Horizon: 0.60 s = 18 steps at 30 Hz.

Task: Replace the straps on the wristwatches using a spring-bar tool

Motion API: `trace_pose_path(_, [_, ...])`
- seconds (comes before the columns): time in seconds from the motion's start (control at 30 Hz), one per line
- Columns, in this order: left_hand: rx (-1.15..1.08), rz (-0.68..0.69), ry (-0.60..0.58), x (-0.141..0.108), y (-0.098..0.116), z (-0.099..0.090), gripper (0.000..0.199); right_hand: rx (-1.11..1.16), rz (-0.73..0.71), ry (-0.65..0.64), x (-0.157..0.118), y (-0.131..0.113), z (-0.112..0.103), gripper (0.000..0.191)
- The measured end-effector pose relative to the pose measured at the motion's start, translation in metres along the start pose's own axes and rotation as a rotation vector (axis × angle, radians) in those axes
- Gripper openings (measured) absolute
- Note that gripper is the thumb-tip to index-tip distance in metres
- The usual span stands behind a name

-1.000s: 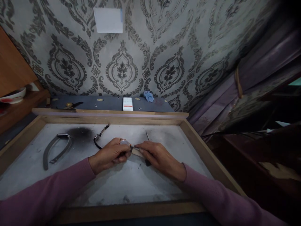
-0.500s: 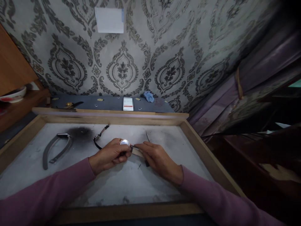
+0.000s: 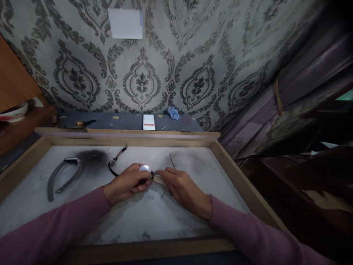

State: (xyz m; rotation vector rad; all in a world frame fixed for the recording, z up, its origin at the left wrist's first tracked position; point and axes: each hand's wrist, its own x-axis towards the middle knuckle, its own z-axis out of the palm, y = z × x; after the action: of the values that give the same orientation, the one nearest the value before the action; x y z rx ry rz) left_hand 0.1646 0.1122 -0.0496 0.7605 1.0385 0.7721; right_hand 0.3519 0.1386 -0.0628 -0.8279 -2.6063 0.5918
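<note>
While the left hand (image 3: 127, 184) is pinching and partly covering a round watch (image 3: 145, 169) over the tabletop (image 3: 129, 224), the right hand (image 3: 183, 189) is pinching a thin tool (image 3: 155, 173) at the watch's edge; leftward, a grey watch (image 3: 53, 175) and black-strapped watch (image 3: 111, 162) are lying, a phone (image 3: 149, 122) beyond.

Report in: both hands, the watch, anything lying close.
Left hand gripping round watch. Right hand holding slim tool at watch's edge; contact unclear. Close by: black-strapped watch, just beyond left hand.
</note>
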Motion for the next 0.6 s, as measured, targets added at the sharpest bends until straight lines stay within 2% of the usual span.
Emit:
trace_pose_path(0.33, [-0.019, 0.03, -0.047, 0.0039, -0.0063, -0.0029, 0.013, -0.154, -0.088, 0.0, -0.0023, -0.0007, 0.0002, 0.034])
trace_pose_path(0.47, [-0.008, 0.031, -0.046, 0.0043, -0.0049, -0.004, 0.013, -0.035, -0.063, 0.044, -0.0021, 0.0006, -0.0012, 0.031])
trace_pose_path(0.6, [-0.01, 0.019, -0.031, 0.0022, -0.001, -0.0057, 0.016, 0.183, -0.041, 0.157, -0.0007, 0.0019, -0.0042, 0.025])
